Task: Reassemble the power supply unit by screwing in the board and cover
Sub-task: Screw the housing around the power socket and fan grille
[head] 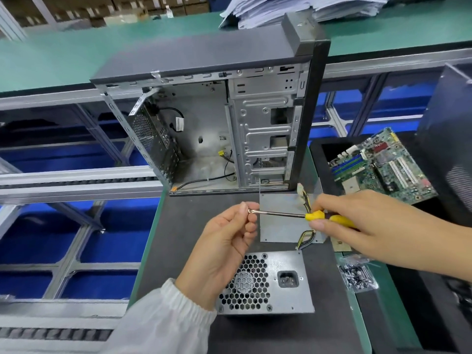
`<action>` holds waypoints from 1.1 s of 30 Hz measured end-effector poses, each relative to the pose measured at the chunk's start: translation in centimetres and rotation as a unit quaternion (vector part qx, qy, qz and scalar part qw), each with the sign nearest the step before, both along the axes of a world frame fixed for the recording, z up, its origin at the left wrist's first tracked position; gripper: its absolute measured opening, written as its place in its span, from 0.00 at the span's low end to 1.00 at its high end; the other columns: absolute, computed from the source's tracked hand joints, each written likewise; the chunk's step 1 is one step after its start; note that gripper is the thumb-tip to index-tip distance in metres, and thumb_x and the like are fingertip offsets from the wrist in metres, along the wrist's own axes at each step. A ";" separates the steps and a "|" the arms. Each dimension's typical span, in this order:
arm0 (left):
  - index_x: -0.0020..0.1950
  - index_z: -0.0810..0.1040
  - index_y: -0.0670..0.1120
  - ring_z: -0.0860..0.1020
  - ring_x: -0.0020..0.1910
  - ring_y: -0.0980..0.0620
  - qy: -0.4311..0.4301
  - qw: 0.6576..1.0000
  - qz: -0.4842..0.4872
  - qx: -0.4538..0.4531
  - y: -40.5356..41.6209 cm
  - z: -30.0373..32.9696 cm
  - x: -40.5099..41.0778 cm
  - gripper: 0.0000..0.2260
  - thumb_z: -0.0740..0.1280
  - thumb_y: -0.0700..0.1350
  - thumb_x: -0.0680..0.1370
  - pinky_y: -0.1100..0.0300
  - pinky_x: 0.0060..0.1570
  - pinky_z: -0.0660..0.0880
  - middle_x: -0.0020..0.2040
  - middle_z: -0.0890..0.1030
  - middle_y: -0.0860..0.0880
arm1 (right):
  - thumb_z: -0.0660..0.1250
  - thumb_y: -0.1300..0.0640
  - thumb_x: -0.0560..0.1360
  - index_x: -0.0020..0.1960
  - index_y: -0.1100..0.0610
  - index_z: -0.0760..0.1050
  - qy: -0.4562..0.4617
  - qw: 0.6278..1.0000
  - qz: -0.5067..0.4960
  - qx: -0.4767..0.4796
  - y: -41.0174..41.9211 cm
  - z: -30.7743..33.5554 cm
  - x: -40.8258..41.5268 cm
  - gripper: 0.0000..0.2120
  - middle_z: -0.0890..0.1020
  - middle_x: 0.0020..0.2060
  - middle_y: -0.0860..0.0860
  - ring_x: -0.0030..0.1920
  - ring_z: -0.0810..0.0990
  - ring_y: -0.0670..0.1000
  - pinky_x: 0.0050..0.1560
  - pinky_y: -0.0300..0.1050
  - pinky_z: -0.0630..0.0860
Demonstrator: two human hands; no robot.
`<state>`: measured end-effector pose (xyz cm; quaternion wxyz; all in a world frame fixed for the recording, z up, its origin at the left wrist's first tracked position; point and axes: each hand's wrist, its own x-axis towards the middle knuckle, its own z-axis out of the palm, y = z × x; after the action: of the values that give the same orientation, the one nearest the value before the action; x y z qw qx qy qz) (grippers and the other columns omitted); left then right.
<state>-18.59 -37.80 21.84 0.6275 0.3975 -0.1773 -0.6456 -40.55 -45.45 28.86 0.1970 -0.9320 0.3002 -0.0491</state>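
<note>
Fingers: left hand pinches the tip of the screwdriver between thumb and forefinger, apparently seating a small screw there, though the screw itself is too small to make out; right hand grips the yellow handle, fingers curled round it.
Power supply unit: lies on the dark mat directly below the screwdriver, fan grille and mains socket facing the viewer.
Cover: flat grey plate just behind the power supply unit, wires crossing its right edge; not yet fitted.
Step in hand (judged): loading a screw onto the driver tip before carrying it down to a hole.
Doing it well: keep the shaft level until the screw sits square on the tip; release the pinch only once the tip is over the hole; start the thread with light turns to avoid crossing it.
Screw supply: clear bag right of the power supply unit.
Computer case: open, standing behind the power supply unit.
Motherboard: behind and right of the power supply unit.
</note>
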 end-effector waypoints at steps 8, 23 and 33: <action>0.45 0.86 0.44 0.75 0.31 0.57 -0.198 0.979 0.004 -0.055 0.1 -0.5 0.1 0.08 0.69 0.45 0.74 0.68 0.33 0.73 0.34 0.80 0.48 | 0.51 0.35 0.74 0.41 0.46 0.68 0.012 1.000 -0.017 0.013 0.2 0.6 -0.2 0.17 0.73 0.28 0.47 0.35 0.72 0.44 0.34 0.40 0.69; 0.62 0.79 0.46 0.77 0.33 0.52 -0.325 0.944 0.014 -0.057 0.4 -2.8 2.9 0.18 0.60 0.54 0.79 0.61 0.34 0.75 0.37 0.79 0.47 | 0.70 0.44 0.70 0.43 0.42 0.76 0.047 0.995 -0.049 0.067 -0.2 1.6 0.4 0.04 0.81 0.33 0.43 0.37 0.77 0.42 0.40 0.40 0.74; 0.54 0.85 0.50 0.82 0.47 0.59 -0.516 0.823 -0.233 -0.032 0.7 -4.8 4.0 0.08 0.66 0.46 0.80 0.66 0.49 0.77 0.46 0.85 0.57 | 0.61 0.41 0.75 0.57 0.38 0.73 0.193 0.968 0.060 -0.151 0.6 2.6 3.2 0.11 0.75 0.46 0.38 0.47 0.74 0.44 0.35 0.37 0.65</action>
<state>-14.63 -37.06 17.06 0.2871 0.5993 -0.5833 -0.4670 -37.34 -44.90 31.44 -0.0045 -0.9591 0.2652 0.0986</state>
